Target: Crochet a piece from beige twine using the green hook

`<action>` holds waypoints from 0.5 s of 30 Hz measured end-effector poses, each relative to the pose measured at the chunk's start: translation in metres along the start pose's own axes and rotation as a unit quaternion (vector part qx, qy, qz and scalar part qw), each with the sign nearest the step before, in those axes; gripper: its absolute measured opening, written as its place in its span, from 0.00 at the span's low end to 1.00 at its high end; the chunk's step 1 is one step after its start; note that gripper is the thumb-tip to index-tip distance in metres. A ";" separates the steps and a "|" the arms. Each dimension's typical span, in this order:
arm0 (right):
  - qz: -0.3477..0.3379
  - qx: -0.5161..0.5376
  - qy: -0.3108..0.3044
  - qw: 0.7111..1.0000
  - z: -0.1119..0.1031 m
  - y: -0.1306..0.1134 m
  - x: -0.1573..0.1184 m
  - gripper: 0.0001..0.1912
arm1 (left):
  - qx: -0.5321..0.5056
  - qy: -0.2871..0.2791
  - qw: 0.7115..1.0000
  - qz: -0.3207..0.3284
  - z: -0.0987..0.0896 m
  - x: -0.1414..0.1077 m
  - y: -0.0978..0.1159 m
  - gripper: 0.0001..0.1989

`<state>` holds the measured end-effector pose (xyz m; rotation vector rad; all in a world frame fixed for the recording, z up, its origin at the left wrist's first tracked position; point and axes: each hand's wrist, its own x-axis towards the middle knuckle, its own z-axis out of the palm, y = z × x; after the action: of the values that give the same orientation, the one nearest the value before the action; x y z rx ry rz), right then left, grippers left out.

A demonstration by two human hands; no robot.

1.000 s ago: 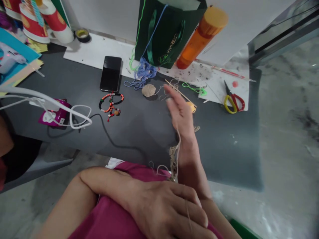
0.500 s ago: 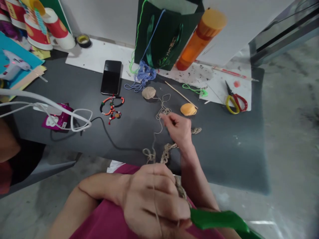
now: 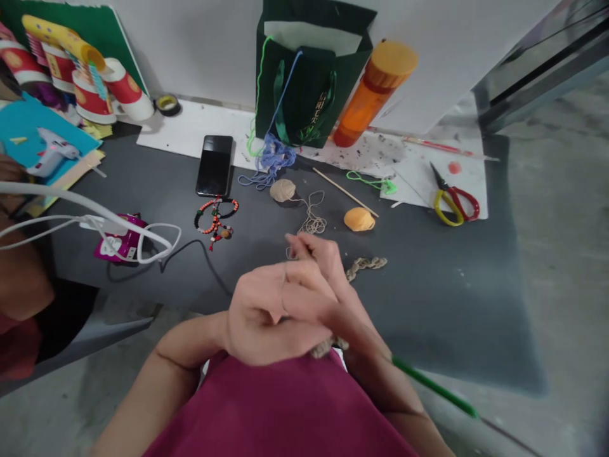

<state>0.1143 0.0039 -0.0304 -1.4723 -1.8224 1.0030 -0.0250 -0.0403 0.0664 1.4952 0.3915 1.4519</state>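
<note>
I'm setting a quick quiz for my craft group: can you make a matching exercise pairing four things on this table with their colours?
Things:
1. scissors
2. phone
3. bottle
4. bag

Colours:
A. black
B. dark green
C. yellow and red handles
D. orange

Right pairs: 1-C, 2-A, 3-D, 4-B
</note>
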 end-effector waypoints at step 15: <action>-0.040 0.338 0.143 0.930 -0.011 -0.019 -0.017 0.10 | -0.047 0.248 0.945 -0.208 -0.018 -0.004 -0.084 0.25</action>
<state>0.1167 -0.0131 -0.0081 -1.0359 -1.1471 1.1498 -0.0102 0.0032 -0.0058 0.8824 0.8742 1.4602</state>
